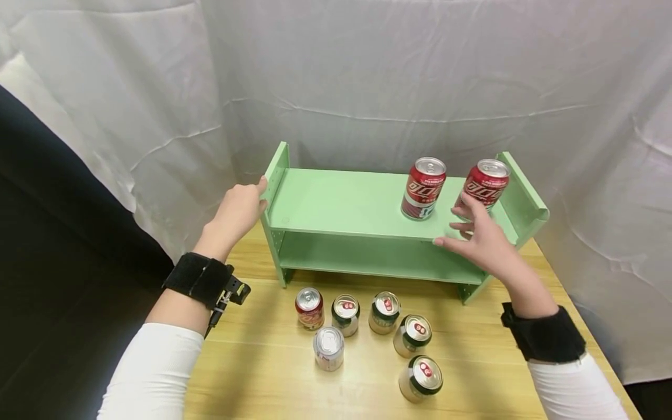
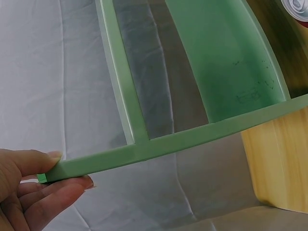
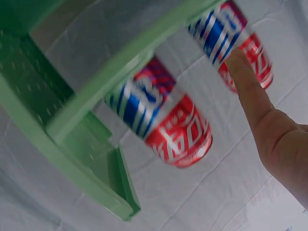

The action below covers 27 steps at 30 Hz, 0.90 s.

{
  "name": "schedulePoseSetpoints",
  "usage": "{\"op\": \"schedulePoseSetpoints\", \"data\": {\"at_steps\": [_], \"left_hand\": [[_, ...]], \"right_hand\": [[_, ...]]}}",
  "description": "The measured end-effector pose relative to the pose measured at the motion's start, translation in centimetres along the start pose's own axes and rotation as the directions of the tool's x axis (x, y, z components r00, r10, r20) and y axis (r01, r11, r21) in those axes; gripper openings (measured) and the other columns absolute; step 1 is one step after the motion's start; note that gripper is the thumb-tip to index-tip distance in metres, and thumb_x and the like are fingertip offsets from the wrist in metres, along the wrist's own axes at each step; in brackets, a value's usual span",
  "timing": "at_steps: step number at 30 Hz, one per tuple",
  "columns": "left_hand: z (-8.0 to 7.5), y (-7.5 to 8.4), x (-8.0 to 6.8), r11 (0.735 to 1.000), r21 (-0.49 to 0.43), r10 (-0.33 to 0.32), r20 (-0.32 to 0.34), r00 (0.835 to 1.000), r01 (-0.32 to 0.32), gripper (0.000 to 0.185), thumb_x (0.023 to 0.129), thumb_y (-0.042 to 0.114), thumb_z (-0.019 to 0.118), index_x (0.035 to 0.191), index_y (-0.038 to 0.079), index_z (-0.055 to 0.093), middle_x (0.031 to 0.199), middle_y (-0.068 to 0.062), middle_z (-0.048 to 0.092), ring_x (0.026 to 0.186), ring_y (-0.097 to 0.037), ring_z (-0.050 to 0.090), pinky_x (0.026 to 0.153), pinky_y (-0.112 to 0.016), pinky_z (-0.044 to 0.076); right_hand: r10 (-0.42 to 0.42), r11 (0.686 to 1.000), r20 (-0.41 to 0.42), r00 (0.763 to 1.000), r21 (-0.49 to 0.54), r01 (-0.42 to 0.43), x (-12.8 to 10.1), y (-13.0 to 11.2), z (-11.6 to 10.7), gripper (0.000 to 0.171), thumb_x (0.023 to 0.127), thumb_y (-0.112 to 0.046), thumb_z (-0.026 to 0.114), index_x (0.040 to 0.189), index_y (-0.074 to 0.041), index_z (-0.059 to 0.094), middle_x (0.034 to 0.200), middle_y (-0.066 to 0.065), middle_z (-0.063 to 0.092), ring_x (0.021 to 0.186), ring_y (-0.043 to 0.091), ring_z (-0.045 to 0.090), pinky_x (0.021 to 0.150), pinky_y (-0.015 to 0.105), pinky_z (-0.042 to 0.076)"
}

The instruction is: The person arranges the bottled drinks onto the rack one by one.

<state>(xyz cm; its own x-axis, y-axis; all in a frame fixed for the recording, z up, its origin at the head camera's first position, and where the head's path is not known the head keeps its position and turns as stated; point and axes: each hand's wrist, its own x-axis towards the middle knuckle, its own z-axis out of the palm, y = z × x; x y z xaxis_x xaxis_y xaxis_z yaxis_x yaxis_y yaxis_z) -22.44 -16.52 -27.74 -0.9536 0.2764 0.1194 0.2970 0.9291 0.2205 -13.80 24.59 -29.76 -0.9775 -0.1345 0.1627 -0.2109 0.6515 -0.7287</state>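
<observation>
A light green two-tier shelf [image 1: 336, 198] stands on the wooden table. My left hand [image 1: 236, 213] grips the top of its left side panel, and the left wrist view shows thumb and fingers on either side of the panel [image 2: 106, 161]. Two red cola cans stand upright on the upper tier: one near the right end [image 1: 488, 178], the other can [image 1: 424, 188] to its left. My right hand [image 1: 485, 242] hovers in front of the right can, thumb and fingers spread and holding nothing. In the right wrist view the thumb [image 3: 255, 96] overlaps one can.
In front of the shelf several cans stand on the table [image 1: 236, 361]: a red can [image 1: 310, 309], a silver-white can [image 1: 329, 350] and several dark green and gold cans [image 1: 385, 313]. Pale cloth [image 1: 367, 76] hangs behind the shelf.
</observation>
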Motion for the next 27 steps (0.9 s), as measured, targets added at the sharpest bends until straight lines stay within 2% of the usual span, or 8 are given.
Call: {"op": "schedulePoseSetpoints", "data": {"at_steps": [3,7,11,14,16,22,27], "left_hand": [[0.0,-0.2,-0.1,1.0,0.002,-0.005,0.003,1.0,0.005,0.056,0.095,0.011,0.054,0.144,-0.004,0.031,0.077,-0.023,0.062,0.049,-0.019,0.039,0.049,-0.03,0.036],[0.3,-0.6,0.0,1.0,-0.01,-0.018,0.005,1.0,0.018,0.056,0.095,0.011,0.054,0.144,-0.003,0.031,0.09,-0.028,0.064,0.05,-0.021,0.042,0.05,-0.032,0.037],[1.0,-1.3,0.4,1.0,-0.014,-0.016,-0.027,1.0,0.015,0.056,0.094,0.012,0.055,0.145,0.0,0.033,0.087,-0.027,0.064,0.046,-0.019,0.04,0.047,-0.03,0.036],[1.0,-1.2,0.4,1.0,-0.013,-0.013,-0.03,0.999,0.012,0.056,0.094,0.012,0.055,0.144,0.0,0.033,0.082,-0.026,0.063,0.046,-0.019,0.039,0.046,-0.03,0.035],[0.6,-0.7,0.2,1.0,-0.024,-0.019,-0.018,1.0,0.019,0.055,0.094,0.011,0.054,0.144,-0.001,0.034,0.087,-0.028,0.064,0.047,-0.02,0.041,0.048,-0.03,0.038],[0.3,-0.2,0.0,1.0,-0.018,-0.023,-0.004,1.0,0.023,0.055,0.095,0.01,0.053,0.143,-0.004,0.032,0.107,-0.033,0.062,0.053,-0.024,0.047,0.052,-0.033,0.041],[0.1,-0.3,-0.1,0.999,-0.012,-0.038,0.002,0.999,0.038,0.055,0.095,0.01,0.053,0.144,-0.004,0.031,0.113,-0.033,0.059,0.06,-0.027,0.052,0.057,-0.035,0.043]], "right_hand": [[0.013,0.999,0.024,1.0,0.032,-0.014,-0.9,0.2,1.4,0.101,0.082,-0.02,0.074,0.15,0.001,0.002,0.142,0.033,0.034,0.117,0.049,0.049,0.098,0.055,0.039],[0.026,0.998,0.045,0.999,0.056,-0.028,-2.0,0.4,3.3,0.099,0.082,-0.022,0.074,0.15,-0.001,0.005,0.142,0.029,0.038,0.12,0.044,0.049,0.099,0.05,0.041],[0.01,0.995,-0.011,1.0,0.095,-0.009,-2.9,0.4,4.7,0.091,0.083,-0.021,0.074,0.15,-0.003,0.014,0.137,0.026,0.047,0.119,0.04,0.052,0.098,0.047,0.042],[0.004,0.99,-0.066,0.998,0.138,0.005,-3.5,0.6,5.8,0.085,0.082,-0.019,0.074,0.148,-0.004,0.022,0.132,0.023,0.052,0.116,0.038,0.054,0.097,0.046,0.044],[-0.001,0.985,-0.076,0.997,0.171,0.014,-3.7,0.8,6.5,0.083,0.082,-0.018,0.075,0.147,-0.004,0.026,0.131,0.022,0.054,0.116,0.037,0.055,0.096,0.046,0.044],[-0.039,0.975,-0.024,0.999,0.22,0.044,-4.2,1.5,8.9,0.081,0.08,-0.016,0.076,0.145,-0.005,0.03,0.132,0.021,0.053,0.115,0.037,0.055,0.096,0.046,0.045],[-0.079,0.961,0.02,0.997,0.268,0.07,-4.5,1.4,11.0,0.081,0.078,-0.013,0.076,0.144,-0.004,0.03,0.132,0.023,0.052,0.116,0.036,0.055,0.096,0.043,0.045]]}}
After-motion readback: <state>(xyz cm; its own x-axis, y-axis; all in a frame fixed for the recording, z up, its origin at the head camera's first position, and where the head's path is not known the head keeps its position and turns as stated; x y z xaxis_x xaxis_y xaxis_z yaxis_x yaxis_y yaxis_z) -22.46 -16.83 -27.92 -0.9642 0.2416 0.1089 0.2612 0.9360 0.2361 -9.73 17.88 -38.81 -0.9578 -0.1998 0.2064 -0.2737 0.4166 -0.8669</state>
